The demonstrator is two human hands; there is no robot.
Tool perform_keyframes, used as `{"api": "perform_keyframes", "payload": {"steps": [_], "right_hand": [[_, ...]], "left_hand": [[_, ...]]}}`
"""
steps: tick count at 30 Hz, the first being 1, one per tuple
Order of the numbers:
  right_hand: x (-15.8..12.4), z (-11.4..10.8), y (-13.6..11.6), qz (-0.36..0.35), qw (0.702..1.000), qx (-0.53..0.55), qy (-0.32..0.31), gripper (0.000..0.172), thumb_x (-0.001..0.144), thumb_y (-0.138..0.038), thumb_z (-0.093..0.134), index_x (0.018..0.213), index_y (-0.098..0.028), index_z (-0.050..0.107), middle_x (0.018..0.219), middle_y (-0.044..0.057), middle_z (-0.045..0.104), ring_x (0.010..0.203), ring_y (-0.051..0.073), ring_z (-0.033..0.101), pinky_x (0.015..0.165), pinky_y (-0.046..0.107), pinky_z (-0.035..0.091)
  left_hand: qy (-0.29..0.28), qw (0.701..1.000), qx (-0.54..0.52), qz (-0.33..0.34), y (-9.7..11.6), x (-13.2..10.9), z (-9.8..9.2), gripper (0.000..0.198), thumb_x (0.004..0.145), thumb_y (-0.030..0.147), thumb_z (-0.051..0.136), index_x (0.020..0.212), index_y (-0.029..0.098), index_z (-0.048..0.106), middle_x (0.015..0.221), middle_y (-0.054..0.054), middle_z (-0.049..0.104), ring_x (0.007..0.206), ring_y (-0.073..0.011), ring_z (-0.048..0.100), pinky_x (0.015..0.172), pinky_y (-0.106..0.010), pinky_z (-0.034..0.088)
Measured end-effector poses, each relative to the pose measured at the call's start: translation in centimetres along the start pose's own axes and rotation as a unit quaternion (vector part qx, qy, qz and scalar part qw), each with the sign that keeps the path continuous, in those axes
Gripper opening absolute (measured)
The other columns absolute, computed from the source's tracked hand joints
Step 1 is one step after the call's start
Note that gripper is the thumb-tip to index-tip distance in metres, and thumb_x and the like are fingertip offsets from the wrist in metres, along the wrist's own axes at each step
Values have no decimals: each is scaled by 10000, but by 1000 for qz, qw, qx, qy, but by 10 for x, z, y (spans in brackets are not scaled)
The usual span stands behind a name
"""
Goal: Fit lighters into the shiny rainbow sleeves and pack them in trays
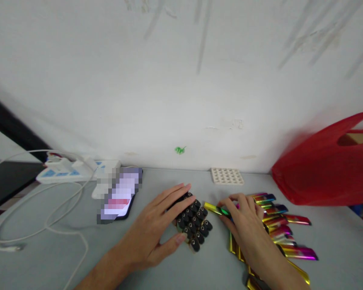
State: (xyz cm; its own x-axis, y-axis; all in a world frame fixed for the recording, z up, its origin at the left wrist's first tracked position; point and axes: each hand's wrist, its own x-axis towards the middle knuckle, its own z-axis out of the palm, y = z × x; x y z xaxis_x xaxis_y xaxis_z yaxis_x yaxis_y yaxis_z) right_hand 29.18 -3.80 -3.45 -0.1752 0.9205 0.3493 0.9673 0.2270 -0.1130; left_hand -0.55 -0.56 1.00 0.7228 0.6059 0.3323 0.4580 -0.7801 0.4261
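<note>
My left hand (pixel 157 229) lies over the left side of a tray of several black caps (pixel 195 223), fingers stretched along its far edge and thumb against its near edge. My right hand (pixel 245 225) pinches a shiny rainbow-coloured metallic tube (pixel 214 209), whose gold end points toward the tray of caps. A pile of several similar iridescent tubes (pixel 282 229) lies under and to the right of my right hand on the grey table (pixel 199 274).
An empty white holed tray (pixel 226 176) sits by the wall. A red plastic bag (pixel 326 169) fills the right side. A phone (pixel 121 197), a power strip (pixel 69 169) and white cables (pixel 33 225) lie at the left.
</note>
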Motion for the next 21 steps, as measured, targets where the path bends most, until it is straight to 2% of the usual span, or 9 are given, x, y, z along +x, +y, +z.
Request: {"api": "perform_keyframes", "payload": {"steps": [6,10,13,16,18,21], "right_hand": [[2,-5,-8,8,998,56,-4,133,952,-237,806,963,-238,674,981,59,727,954,330,619,849,481,382],[5,-25,-20,-17,987,160,-3,91,1026,-201,719,1075,-270,687,970,8,756,966,280,638,945,494,354],[6,-39,-27,7,966,259,13,74,1045,-290,704,1115,-311,715,1020,9,748,1021,278,629,944,467,386],[5,-45,-31,76,918,389,34,113,1048,-382,691,1129,-304,706,1095,32,719,1070,274,630,938,424,447],[6,-45,-34,126,870,475,36,156,1061,-425,655,1128,-285,671,1110,41,707,1059,256,646,934,393,475],[6,-46,-38,173,797,578,9,221,1089,-482,578,1140,-271,620,1010,36,711,958,225,667,887,352,505]], "left_hand": [[2,1000,0,2,0,0,0,636,1099,449,480,1694,276,333,1797,-74,273,1641,-346,276,1328,-582,325],[2,1000,3,1,-1,-1,1,643,1098,437,487,1698,277,322,1798,-73,272,1643,-344,274,1330,-580,322],[5,1000,7,3,-1,0,1,635,1104,436,473,1698,269,323,1800,-72,266,1646,-335,269,1334,-568,316],[3,1000,8,3,-1,0,1,635,1103,438,472,1696,264,328,1803,-64,259,1650,-328,259,1344,-555,302],[0,1000,9,-1,0,0,1,639,1097,419,482,1698,272,323,1803,-56,260,1651,-323,258,1345,-549,300],[-3,1000,6,-4,1,0,-1,652,1087,400,502,1701,287,313,1801,-50,269,1648,-328,267,1342,-554,305]]}}
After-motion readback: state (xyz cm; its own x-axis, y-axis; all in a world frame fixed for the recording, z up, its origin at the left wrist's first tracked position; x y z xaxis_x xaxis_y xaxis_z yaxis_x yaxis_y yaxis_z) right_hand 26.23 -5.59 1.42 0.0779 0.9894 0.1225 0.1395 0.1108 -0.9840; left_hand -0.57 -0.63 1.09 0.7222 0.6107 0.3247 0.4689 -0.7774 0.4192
